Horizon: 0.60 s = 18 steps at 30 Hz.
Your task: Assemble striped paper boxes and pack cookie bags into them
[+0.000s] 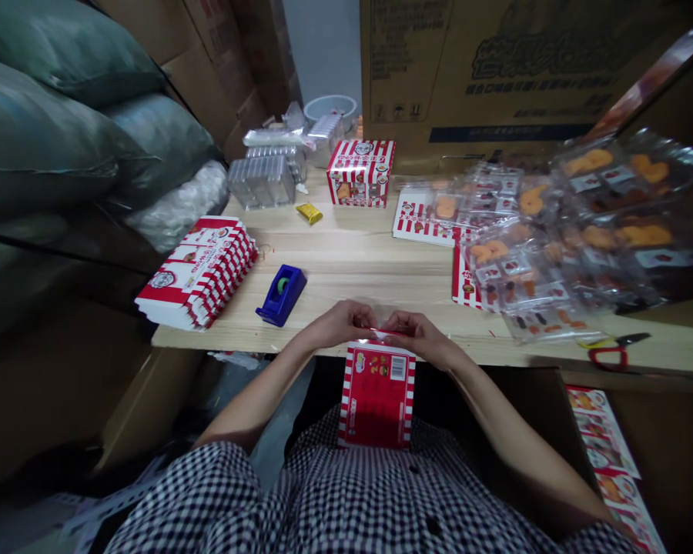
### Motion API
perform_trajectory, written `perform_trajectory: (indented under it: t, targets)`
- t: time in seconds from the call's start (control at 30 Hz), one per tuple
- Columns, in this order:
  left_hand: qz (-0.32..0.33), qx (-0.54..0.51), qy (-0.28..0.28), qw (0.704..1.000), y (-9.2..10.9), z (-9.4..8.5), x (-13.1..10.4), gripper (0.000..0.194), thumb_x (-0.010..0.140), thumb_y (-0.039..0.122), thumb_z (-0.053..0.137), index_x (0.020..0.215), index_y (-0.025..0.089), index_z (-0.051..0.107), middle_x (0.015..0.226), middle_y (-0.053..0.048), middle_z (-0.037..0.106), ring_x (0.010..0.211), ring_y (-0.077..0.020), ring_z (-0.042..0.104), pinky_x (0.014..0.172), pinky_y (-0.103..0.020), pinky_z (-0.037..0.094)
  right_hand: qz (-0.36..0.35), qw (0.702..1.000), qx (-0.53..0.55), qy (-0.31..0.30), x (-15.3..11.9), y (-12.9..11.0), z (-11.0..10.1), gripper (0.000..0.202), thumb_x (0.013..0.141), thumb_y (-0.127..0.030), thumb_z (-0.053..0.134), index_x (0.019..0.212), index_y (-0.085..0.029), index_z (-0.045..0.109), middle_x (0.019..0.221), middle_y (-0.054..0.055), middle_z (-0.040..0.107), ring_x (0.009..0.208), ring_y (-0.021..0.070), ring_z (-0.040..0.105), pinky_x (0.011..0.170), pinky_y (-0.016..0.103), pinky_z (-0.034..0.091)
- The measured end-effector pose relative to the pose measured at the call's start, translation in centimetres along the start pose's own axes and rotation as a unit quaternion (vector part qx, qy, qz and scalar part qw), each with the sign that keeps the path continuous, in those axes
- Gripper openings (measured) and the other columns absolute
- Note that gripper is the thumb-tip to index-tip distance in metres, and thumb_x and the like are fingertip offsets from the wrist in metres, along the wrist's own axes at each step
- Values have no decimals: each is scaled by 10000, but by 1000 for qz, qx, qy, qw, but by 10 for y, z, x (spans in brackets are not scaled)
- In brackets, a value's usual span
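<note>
Both hands meet at the front edge of the wooden table, on the upper edge of a red and white striped carton (381, 396). My left hand (346, 322) is closed on its left top edge, fingers curled inward. Opposite it, my right hand (419, 335) grips the right top edge. The carton hangs below the table edge, with its red printed panel and barcode facing me. Something clear shows between the fingertips, too small to make out. To the left of my hands stands a blue tape dispenser (282, 295) with a green roll core.
A stack of flat striped cartons (199, 265) lies at the left; a finished-looking striped box (361, 173) stands at the back. Clear plastic trays (262, 181) and a yellow packet (309, 213) are nearby. Clear bags of toy food (531, 261) pile up right, near scissors (609, 354).
</note>
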<state>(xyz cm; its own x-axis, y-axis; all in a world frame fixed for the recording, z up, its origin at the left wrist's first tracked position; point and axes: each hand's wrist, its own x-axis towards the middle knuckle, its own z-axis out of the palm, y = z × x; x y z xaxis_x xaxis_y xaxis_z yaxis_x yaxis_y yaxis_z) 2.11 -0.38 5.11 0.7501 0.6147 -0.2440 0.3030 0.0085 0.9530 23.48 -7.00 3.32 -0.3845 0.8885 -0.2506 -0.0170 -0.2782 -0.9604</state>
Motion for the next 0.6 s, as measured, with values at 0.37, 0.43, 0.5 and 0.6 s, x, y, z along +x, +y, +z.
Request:
perform_trajectory:
  t: [0.37, 0.43, 0.5, 0.6]
  targets:
    - [9, 29, -106, 994, 6, -14, 10, 292, 838, 404, 685, 850, 113, 692, 701, 2, 616, 624, -98, 514, 598, -226, 379, 46, 998, 21, -27, 18, -2, -11, 394, 574, -415, 887, 728, -169, 621, 621, -43, 624, 540, 91, 518, 531, 234, 360]
    - [10, 33, -112, 993, 5, -16, 10, 306, 874, 413, 641, 869, 113, 704, 716, -2, 625, 636, -100, 514, 615, -231, 385, 49, 998, 17, -40, 19, -3, -13, 389, 585, -405, 886, 745, -166, 625, 631, -40, 632, 538, 89, 518, 530, 232, 358]
    - [10, 26, -121, 992, 5, -16, 8, 313, 887, 419, 626, 909, 118, 711, 753, -10, 644, 657, -104, 527, 631, -236, 394, 46, 998, 10, -50, 19, -3, -14, 387, 601, -406, 881, 760, -168, 621, 650, -36, 642, 554, 94, 536, 544, 235, 375]
    - [10, 5, -113, 994, 6, -13, 6, 312, 846, 423, 684, 937, 126, 712, 801, -23, 670, 685, -112, 556, 650, -243, 410, 31, 998, -9, -49, 18, -3, -13, 387, 614, -427, 876, 747, -177, 612, 650, -36, 640, 568, 102, 548, 548, 241, 395]
